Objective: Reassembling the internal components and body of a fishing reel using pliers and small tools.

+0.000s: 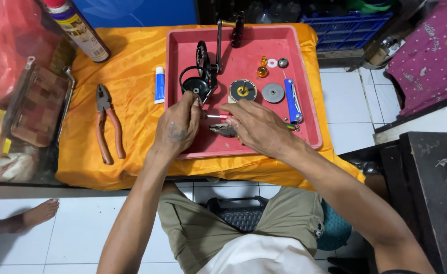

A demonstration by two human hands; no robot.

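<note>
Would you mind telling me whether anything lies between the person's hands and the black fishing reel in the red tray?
Nothing visible does. The left hand already has its fingertips at the black fishing reel in the red tray. The right hand lies just beside it over a small red-handled tool, with no part between.

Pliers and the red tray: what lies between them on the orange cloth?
In the head view, a small white-and-blue tube lies between the pliers and the red tray, close to the tray's left wall; otherwise bare orange cloth.
</note>
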